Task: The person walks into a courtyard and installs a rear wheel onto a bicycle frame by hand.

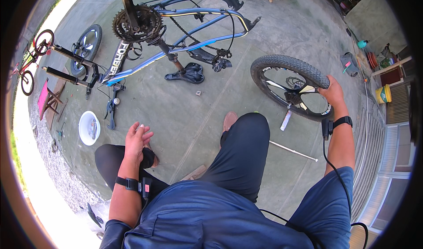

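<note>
At the right, my right hand (333, 93) is wrapped round the knobbly tyre of a bicycle wheel (269, 60). The wheel has black and white spokes, a sprocket cassette and a disc rotor at its hub. My left hand (137, 138) hovers near my left knee, its fingers loosely apart and nothing plainly in it. Ahead of me a blue bicycle frame (150, 63) rests upside down, its chainring (138, 23) at the top and its black saddle (186, 74) down on the ground. Neither wheel is mounted on it.
Another wheel (88, 46) lies at the left beyond the fork. A white bucket (89, 128) with things inside stands left of my hand. Below the held wheel are a light tube (286, 120) and a thin metal rod (294, 151). A yellow bucket (384, 94) is at the right wall.
</note>
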{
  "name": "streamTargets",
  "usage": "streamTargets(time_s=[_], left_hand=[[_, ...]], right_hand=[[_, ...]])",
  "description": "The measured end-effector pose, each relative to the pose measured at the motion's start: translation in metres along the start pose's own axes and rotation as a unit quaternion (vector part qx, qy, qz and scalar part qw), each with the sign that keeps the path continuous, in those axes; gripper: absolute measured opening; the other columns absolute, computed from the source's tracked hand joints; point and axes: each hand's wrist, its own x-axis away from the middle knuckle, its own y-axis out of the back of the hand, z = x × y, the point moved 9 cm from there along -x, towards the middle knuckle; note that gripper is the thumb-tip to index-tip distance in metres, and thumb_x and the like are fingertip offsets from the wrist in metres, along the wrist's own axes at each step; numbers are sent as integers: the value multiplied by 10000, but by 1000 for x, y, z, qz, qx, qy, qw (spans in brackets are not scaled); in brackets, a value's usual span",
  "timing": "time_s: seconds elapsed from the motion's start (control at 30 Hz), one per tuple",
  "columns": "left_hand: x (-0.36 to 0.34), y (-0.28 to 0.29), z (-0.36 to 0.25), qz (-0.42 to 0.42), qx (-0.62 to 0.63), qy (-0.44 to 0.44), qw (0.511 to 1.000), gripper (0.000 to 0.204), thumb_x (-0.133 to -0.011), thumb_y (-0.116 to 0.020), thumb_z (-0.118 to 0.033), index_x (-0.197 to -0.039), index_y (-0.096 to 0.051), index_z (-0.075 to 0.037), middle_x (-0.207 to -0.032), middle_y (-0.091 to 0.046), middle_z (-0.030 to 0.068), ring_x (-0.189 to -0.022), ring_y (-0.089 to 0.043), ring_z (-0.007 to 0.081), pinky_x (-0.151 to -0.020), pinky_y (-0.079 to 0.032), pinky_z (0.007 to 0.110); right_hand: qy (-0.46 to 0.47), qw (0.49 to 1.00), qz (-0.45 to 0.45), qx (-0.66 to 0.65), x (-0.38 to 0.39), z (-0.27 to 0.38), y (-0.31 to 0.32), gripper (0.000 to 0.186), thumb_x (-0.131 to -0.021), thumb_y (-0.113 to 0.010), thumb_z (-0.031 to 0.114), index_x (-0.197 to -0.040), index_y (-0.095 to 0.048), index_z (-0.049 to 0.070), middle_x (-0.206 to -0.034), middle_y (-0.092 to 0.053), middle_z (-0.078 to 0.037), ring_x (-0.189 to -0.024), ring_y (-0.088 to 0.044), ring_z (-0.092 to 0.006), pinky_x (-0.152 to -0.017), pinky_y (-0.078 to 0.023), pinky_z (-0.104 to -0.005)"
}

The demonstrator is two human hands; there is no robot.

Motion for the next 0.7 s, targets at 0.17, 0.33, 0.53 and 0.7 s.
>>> streamTargets(time_s=[0.17, 0.33, 0.53, 0.7], left_hand=[[-1, 3, -1, -2, -1, 1, 1000, 595, -981, -539, -254, -1456, -295, 10, -1219, -604, 172, -971, -664, 207, -803, -505, 291], [0, 2, -1, 6, -3, 7, 1000, 592, -980, -537, -239, -1458, -292, 11, -1218, -604, 172, -971, -663, 205, -805, -505, 295], [4, -15, 17, 50, -3, 64, 997, 588, -978, -537, -219, -1455, -286, 17, -1187, -615, 158, -944, -671, 204, -787, -509, 281], [-17, -29, 20, 77, -20, 123, 989, 575, -982, -528, -209, -1454, -289, 16, -1175, -624, 167, -915, -681, 208, -759, -519, 272]], right_hand=[[1, 1000, -2, -2, -2, 6, 1, 546, -645, -804, 214, -1140, -601, 109, -1056, -668, -157, -1001, -634, -353, -835, -499, -419], [13, 1000, -11, 1, -8, 15, 4, 525, -644, -802, 190, -1119, -600, 99, -1037, -665, -162, -989, -633, -357, -824, -497, -421], [-7, 998, 27, -58, -28, 21, 4, 481, -636, -794, 135, -1066, -589, 68, -970, -653, -163, -941, -631, -349, -813, -484, -396], [-7, 998, 42, -52, -51, 29, 4, 438, -636, -775, 68, -1028, -584, 28, -907, -631, -156, -875, -623, -322, -804, -481, -365]])
